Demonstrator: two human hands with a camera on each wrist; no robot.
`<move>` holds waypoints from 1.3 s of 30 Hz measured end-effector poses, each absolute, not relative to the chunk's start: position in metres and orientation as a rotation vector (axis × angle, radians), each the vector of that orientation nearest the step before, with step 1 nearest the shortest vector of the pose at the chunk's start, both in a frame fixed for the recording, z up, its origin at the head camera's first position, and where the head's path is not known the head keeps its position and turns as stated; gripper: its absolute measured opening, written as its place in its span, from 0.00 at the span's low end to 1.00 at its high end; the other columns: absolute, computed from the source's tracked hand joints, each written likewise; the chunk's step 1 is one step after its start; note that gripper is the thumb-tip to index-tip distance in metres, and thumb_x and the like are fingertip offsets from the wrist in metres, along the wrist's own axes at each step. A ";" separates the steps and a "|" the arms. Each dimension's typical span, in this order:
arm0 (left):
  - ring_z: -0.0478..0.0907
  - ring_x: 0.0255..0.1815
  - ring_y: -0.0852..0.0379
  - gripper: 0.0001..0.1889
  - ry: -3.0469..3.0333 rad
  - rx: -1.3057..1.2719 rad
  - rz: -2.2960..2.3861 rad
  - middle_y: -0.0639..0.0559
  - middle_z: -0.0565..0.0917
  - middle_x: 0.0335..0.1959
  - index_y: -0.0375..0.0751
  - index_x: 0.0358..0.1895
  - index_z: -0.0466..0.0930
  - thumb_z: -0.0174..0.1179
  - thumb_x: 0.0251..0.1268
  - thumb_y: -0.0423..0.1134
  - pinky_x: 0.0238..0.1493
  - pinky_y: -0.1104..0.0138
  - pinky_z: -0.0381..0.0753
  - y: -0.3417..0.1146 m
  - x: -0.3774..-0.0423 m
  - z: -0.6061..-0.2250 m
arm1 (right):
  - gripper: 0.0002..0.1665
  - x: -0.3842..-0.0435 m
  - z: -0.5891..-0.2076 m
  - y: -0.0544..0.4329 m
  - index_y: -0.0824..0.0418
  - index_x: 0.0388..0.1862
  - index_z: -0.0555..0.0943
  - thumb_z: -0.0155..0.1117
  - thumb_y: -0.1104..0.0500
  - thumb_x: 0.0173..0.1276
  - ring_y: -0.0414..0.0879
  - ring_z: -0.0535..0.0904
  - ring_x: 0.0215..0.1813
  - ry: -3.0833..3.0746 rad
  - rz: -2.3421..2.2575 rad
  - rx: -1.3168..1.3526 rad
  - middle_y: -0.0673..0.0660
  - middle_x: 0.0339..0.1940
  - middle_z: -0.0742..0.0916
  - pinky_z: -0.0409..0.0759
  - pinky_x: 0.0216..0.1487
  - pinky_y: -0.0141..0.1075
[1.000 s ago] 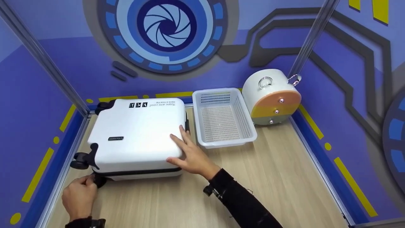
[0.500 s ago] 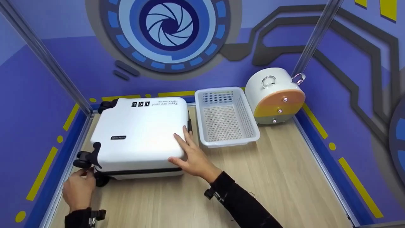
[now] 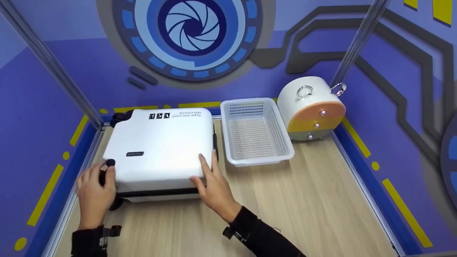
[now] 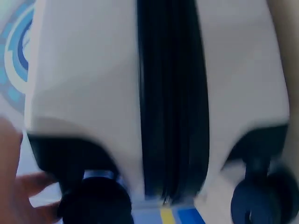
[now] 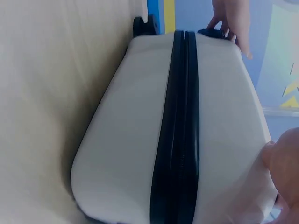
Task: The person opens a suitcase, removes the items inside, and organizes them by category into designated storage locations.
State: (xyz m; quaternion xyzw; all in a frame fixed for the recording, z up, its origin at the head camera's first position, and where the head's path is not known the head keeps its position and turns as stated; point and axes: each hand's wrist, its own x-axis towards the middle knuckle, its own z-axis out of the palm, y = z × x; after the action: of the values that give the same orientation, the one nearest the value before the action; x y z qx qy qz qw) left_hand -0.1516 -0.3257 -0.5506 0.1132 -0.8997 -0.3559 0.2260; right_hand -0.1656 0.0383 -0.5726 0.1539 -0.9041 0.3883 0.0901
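A white hard-shell suitcase (image 3: 160,142) lies flat at the left of the table, its black zip seam (image 5: 180,135) facing the near side. At its near left corner, my left hand (image 3: 95,192) grips the upper black wheel (image 4: 96,200), thumb on one side and fingers on the other. Most of that wheel is hidden by the hand in the head view. The lower wheel (image 4: 266,196) shows below it. My right hand (image 3: 216,189) rests with spread fingers against the near right corner of the suitcase.
A white perforated plastic basket (image 3: 228,142) stands to the right of the suitcase. Beside it is a round white box (image 3: 291,96) with an orange, yellow and green front and ring handles. Blue printed walls (image 3: 228,89) enclose the wooden table (image 3: 314,200).
My left hand has risen from beside the lower wheel to the upper wheel and its fingers have spread around it. My right hand has slid slightly nearer along the corner.
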 end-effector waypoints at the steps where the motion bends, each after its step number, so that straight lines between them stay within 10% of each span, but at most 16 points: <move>1: 0.60 0.83 0.23 0.29 -2.500 0.306 -0.973 0.31 0.75 0.79 0.40 0.79 0.76 0.55 0.87 0.55 0.82 0.26 0.50 -0.322 -0.152 -0.550 | 0.47 -0.169 -0.573 0.041 0.47 0.94 0.56 0.57 0.34 0.85 0.60 0.90 0.53 -2.686 1.149 0.467 0.72 0.94 0.51 0.89 0.58 0.53; 19: 0.78 0.57 0.29 0.34 -2.703 0.443 -0.844 0.26 0.88 0.54 0.37 0.55 0.79 0.58 0.79 0.70 0.61 0.39 0.70 -0.266 -0.123 -0.536 | 0.39 -0.224 -0.565 0.068 0.57 0.92 0.60 0.55 0.46 0.90 0.73 0.78 0.77 -2.659 1.104 0.346 0.78 0.89 0.61 0.81 0.74 0.61; 25: 0.84 0.56 0.35 0.34 -2.889 0.317 -0.934 0.33 0.86 0.58 0.45 0.58 0.83 0.53 0.81 0.73 0.49 0.49 0.79 -0.310 -0.138 -0.512 | 0.49 -0.203 -0.553 0.059 0.51 0.95 0.51 0.62 0.43 0.85 0.68 0.89 0.55 -2.760 1.209 0.330 0.71 0.94 0.46 0.89 0.55 0.58; 28: 0.74 0.74 0.29 0.34 -2.828 0.218 -1.087 0.29 0.72 0.78 0.43 0.74 0.76 0.56 0.83 0.67 0.64 0.40 0.79 -0.328 -0.156 -0.512 | 0.53 -0.186 -0.546 0.050 0.47 0.95 0.47 0.64 0.43 0.83 0.63 0.89 0.47 -2.810 1.293 0.397 0.67 0.94 0.36 0.87 0.58 0.59; 34: 0.20 0.92 0.27 0.44 -2.847 -0.031 -1.437 0.48 0.16 0.91 0.63 0.93 0.39 0.55 0.87 0.60 0.81 0.19 0.40 -0.329 -0.180 -0.533 | 0.52 -0.171 -0.543 0.035 0.46 0.95 0.46 0.62 0.43 0.85 0.41 0.71 0.21 -2.892 1.326 0.526 0.64 0.93 0.30 0.80 0.31 0.37; 39: 0.23 0.92 0.26 0.42 -2.872 0.008 -1.411 0.55 0.13 0.89 0.71 0.92 0.41 0.53 0.87 0.64 0.81 0.19 0.42 -0.317 -0.172 -0.537 | 0.49 -0.179 -0.545 0.035 0.50 0.94 0.51 0.61 0.41 0.86 0.38 0.68 0.20 -2.905 1.271 0.514 0.64 0.93 0.32 0.75 0.26 0.31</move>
State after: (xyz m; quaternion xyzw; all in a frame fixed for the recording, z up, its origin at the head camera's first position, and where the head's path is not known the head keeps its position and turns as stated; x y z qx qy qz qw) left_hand -0.1724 -0.3168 -0.5370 0.0026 -0.8972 -0.4408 -0.0291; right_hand -0.1788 0.0345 -0.5447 0.1599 -0.9038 0.3954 -0.0354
